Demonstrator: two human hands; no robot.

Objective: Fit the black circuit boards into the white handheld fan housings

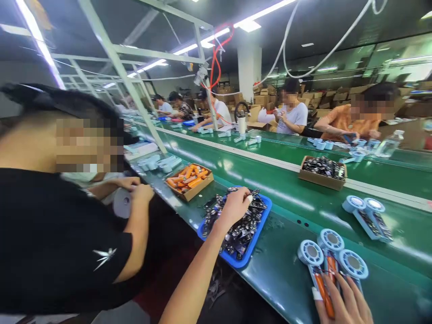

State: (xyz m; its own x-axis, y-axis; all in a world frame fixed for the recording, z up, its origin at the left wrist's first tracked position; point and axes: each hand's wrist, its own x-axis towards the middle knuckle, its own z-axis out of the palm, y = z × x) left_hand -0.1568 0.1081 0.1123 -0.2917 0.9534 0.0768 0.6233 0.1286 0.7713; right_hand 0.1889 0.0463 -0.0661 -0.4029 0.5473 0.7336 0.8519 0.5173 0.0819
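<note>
My left hand (235, 205) reaches forward into a blue tray (243, 261) piled with small black circuit parts (243, 230). Its fingers curl down into the pile, one fingertip taped white; I cannot see whether they hold a piece. My right hand (344, 302) lies at the bottom right with fingers spread over the handles of three light-blue round fan units (331, 254) on the green bench. Orange batteries (323, 292) sit in those open handles, under my fingers.
A co-worker in a black shirt (50, 238) sits close on my left, holding a pale round part (122, 203). A cardboard box of orange batteries (189, 177), a box of black parts (322, 168) and two more fan units (366, 211) are here. More people work across the green conveyor (286, 191).
</note>
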